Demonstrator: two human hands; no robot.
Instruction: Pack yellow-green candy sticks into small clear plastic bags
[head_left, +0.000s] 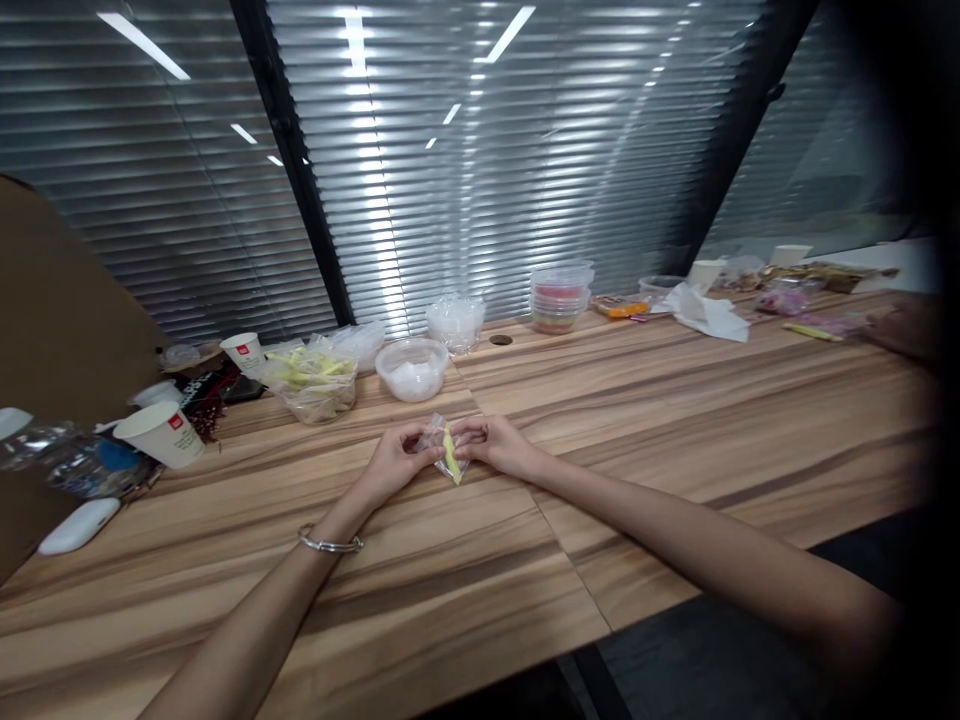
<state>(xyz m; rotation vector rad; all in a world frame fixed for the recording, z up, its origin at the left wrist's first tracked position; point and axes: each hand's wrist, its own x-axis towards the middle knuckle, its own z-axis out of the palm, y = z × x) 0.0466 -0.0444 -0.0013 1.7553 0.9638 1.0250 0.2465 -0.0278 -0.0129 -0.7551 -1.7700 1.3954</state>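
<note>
Over the wooden table, both hands pinch a small clear plastic bag between them. A slim yellow strip shows at the bag, running lengthwise; whether it is fully inside cannot be made out. My left hand, with a bracelet at the wrist, grips the bag's left side. The right side is between the fingers of my right hand, close against the yellow strip. Beyond my hands stand a clear tub of similar yellow strips and a clear bowl with whitish contents.
Paper cups, a plastic bottle and a white case sit at the left. Stacked tubs, an orange packet and a tissue line the back. Another person's hand is blurred at far right.
</note>
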